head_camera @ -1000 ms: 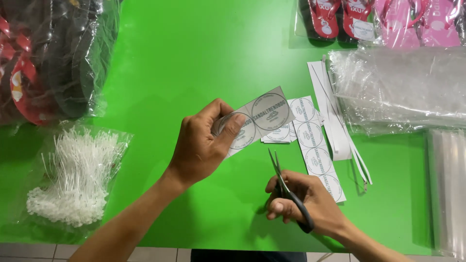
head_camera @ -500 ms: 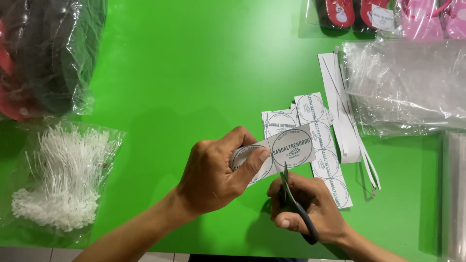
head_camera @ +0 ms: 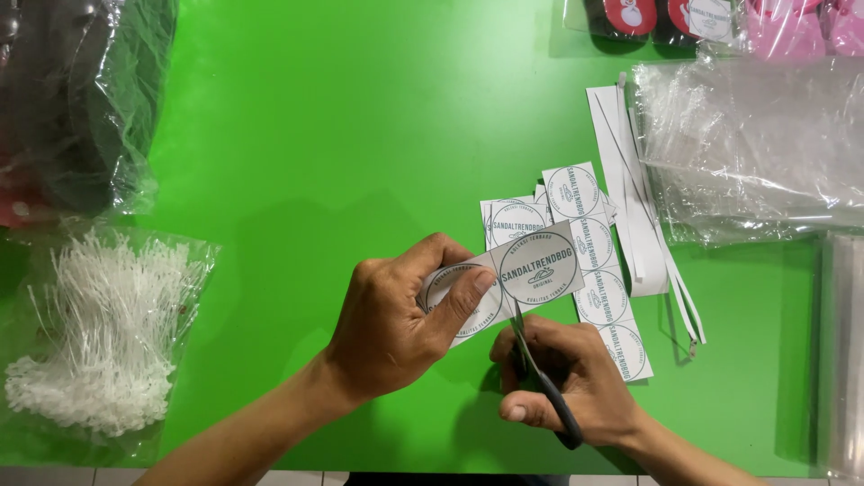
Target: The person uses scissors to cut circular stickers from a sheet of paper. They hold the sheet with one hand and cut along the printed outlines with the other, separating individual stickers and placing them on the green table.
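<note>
My left hand [head_camera: 400, 315] pinches a white paper strip of round printed labels [head_camera: 531, 270] above the green table. My right hand [head_camera: 562, 382] grips black-handled scissors [head_camera: 540, 378], whose blades point up and meet the strip's lower edge between two labels. Just behind the strip, several cut label pieces [head_camera: 576, 198] and a longer label strip [head_camera: 616, 324] lie flat on the table.
Narrow white paper offcuts [head_camera: 625, 180] lie right of the labels. Clear plastic bags [head_camera: 747, 144] are piled at the right. A bag of white plastic tag pins [head_camera: 99, 333] sits at the left, a bag of dark footwear [head_camera: 81, 99] behind it, packed sandals [head_camera: 711, 18] at the top right.
My left hand has brought the label strip lower and nearer to me. The scissors have come up under it and their blades now meet its lower edge.
</note>
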